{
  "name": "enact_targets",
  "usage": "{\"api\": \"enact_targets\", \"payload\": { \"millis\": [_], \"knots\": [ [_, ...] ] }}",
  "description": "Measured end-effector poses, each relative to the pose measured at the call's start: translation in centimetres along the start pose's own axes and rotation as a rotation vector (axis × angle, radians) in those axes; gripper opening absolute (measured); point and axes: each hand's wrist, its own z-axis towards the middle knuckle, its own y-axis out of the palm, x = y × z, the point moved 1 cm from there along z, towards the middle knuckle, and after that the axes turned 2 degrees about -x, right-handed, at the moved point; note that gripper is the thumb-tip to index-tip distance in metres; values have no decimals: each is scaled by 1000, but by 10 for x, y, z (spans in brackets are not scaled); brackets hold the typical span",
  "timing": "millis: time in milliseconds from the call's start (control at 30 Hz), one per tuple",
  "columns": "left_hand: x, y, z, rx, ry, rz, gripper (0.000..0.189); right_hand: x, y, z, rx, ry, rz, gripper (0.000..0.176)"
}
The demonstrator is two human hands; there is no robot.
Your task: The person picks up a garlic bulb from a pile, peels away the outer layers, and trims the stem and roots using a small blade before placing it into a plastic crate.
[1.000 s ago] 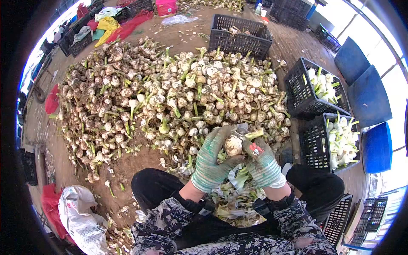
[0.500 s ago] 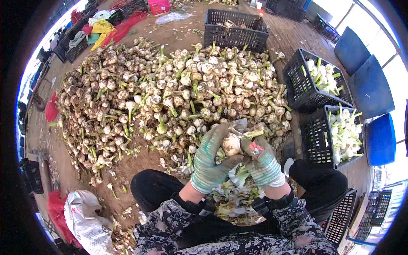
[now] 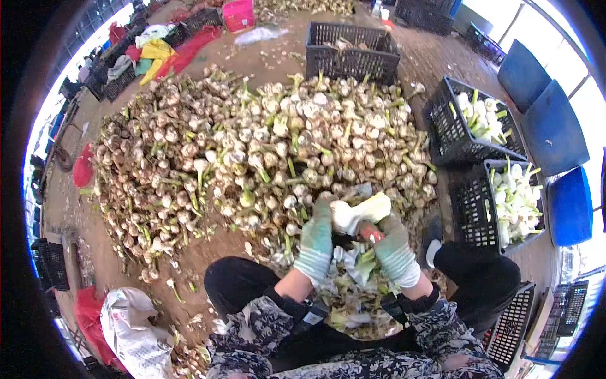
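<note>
Both hands gloved, centre frame, just below the near edge of the pile.
- Left hand (image 3: 315, 240): fingers pressed together and curled up around the left side of the bulb (image 3: 353, 213), gripping it.
- Right hand (image 3: 392, 249): fingers bent in on the bulb's right underside, touching it. There is a red patch (image 3: 369, 232) at the thumb; too blurred to tell if it's tape or a tool.
- Bulb: white, mostly peeled, held between the two hands above the person's lap. A pale flap of skin sticks out to its upper right.
- Peelings (image 3: 353, 297): a heap of green-white scraps in the lap, directly under the hands and between the knees.

Around it:
- Pile (image 3: 265, 145): unpeeled, dirty bulbs with green stems. It fills the centre and left of the frame on a dirt floor (image 3: 265, 47).
- Top crate (image 3: 351, 54): black, at upper centre, behind the pile. It is nearly bare, with a few scraps inside.
- Two black crates on the right hold white peeled bulbs: the upper crate (image 3: 442, 126) and the lower crate (image 3: 470, 208). The lower one is just beside the right hand.
- Blue panels (image 3: 546, 126): far right edge, behind the crates.
- Another black crate (image 3: 508, 325) at lower right, by the right knee. Its contents are not visible.
- Sack (image 3: 129, 328): white, crumpled, at lower left, well apart from the hands.
- Pink box (image 3: 238, 14) and coloured cloth (image 3: 158, 50) at upper left, beyond the pile.
</note>
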Motion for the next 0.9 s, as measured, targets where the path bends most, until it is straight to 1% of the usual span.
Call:
{"api": "enact_targets", "payload": {
  "millis": [33, 67, 100, 167, 233, 267, 300, 367, 400, 433, 467, 500, 567, 600, 633, 700, 733, 767, 833, 867, 900],
  "knots": [
    [-1, -4, 3, -2, 94, 188, 46, -2, -2, 0, -18, 129, -189, 18],
    [6, 2, -2, -17, 219, 393, 41, -17, -1, 4, 40, 81, -76, 20],
    [10, 9, -9, -27, 356, 601, 45, 3, 0, 4, 29, 66, -119, 19],
    [-5, -7, -7, 70, 623, 807, 49, 4, 4, 3, 17, 21, 123, 19],
    [10, -2, -17, -70, 389, 23, 51, -25, -1, 4, 13, -294, -32, 20],
    [15, -7, -19, -123, 343, 85, 49, -24, -4, 3, -55, -257, -6, 21],
    [17, -12, -21, -159, 209, -21, 45, -3, -7, 1, -149, 33, 114, 21],
    [12, -36, -2, -440, 63, -94, 54, 1, -20, 1, -140, 404, 988, 24],
    [27, -21, -16, -692, -37, -575, 52, 35, -14, -3, -235, 520, 1484, 28],
    [21, -21, -19, -592, 113, -344, 58, 59, -12, -7, -338, 443, 1771, 28],
    [27, -15, -20, -506, 37, -320, 62, 36, -11, -11, -143, 395, 1455, 27],
    [34, -7, -19, -414, -54, -304, 66, 10, -12, -13, 34, 367, 1124, 31],
    [17, -10, -8, -509, -54, -411, 71, 59, -18, -11, -55, 222, 666, 26],
    [5, -14, 0, -447, 79, -278, 68, 3, -26, -6, -84, 420, 834, 30],
    [7, -13, -7, -359, 388, -62, 64, 0, -28, -10, -136, 202, 328, 36],
    [11, -17, -11, -383, 245, -108, 59, -11, -20, -21, -121, 283, 449, 34],
    [19, -17, -22, -303, 246, -4, 54, -26, -26, -16, -190, 387, 857, 32],
    [27, -16, -29, -360, 152, -117, 55, -28, -31, -7, 52, 427, 1170, 26],
    [24, -22, -26, -488, 228, -169, 59, -32, -48, 9, 168, 343, 1275, 22],
    [24, -20, -26, -488, 229, -173, 59, 43, -61, 23, 161, 172, 991, 24],
    [26, -16, -26, -471, 261, -152, 66, 65, -67, 22, -112, 284, 375, 42]
  ]
}}
